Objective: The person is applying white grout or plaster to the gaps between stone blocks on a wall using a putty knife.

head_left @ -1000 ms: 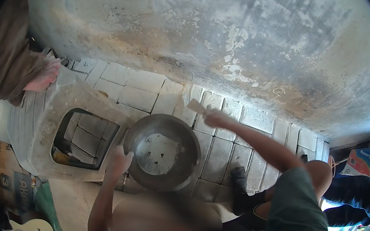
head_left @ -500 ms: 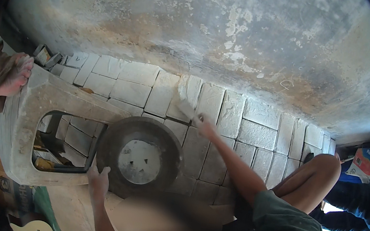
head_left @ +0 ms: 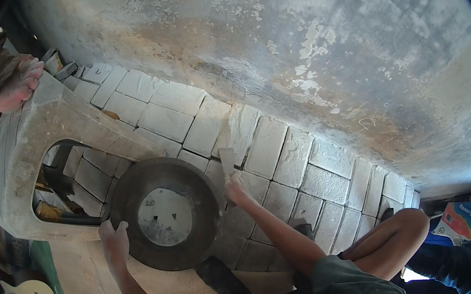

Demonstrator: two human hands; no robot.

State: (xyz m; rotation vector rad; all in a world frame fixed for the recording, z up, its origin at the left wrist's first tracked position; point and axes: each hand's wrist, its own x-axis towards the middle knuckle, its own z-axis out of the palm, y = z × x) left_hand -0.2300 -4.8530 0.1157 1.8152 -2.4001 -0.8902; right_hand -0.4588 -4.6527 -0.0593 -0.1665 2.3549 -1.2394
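My right hand (head_left: 235,188) grips a putty knife (head_left: 226,159) with a flat pale blade, held just above the white-dusted rectangular bricks (head_left: 266,146) laid on the floor, to the right of the basin. Smeared pale paste shows on the brick (head_left: 243,125) nearest the wall beyond the blade. My left hand (head_left: 114,242) is closed at the left rim of a round dark basin (head_left: 205,238), thumb up; its fingertips are partly hidden. In the basin's middle lies a whitish mix (head_left: 164,232) with a few dark bits.
A dirty pale plastic stool (head_left: 89,120) with a large opening lies left of the basin. A bare foot (head_left: 18,85) under a brown trouser leg rests by it. The stained wall (head_left: 248,43) rises behind the bricks. A colourful bag (head_left: 464,221) sits at far right.
My right hand has drawn the putty knife back from the bricks near the wall toward the basin. My left hand stays at the basin's rim. The view has shifted slightly.
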